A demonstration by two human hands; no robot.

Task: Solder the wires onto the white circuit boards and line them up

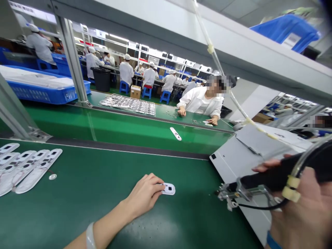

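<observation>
"Where's the left hand [147, 193]?"

"On the near side of the green conveyor belt [129, 135], with thumb and fingers drawn narrow, holding one end of a white oval panel [169, 188]. The far end, with its black square, sticks out past the fingertips."

"Is that panel flat on the near worktop [103, 186]?"

"It looks level, but I can't tell whether it touches."

"And the right hand [308, 197]?"

"Also on the belt's near side, toward its right end, closed around a black power screwdriver [259, 180] with a metal tip and a clear tube [302, 169]. Some of its fingers are hidden behind the tool. A white machine [249, 145] stands at the belt's right end."

"Other panels?"

"One lies on the belt, a row of white panels [38, 171] is on its near side at the left, with a small round disc [52, 176] alongside, and an array of panels [129, 104] lies across it."

"Anyone there?"

"A co-worker in white [201, 100] leans in from beyond the belt, both hands low over the far worktop [166, 112]."
</observation>
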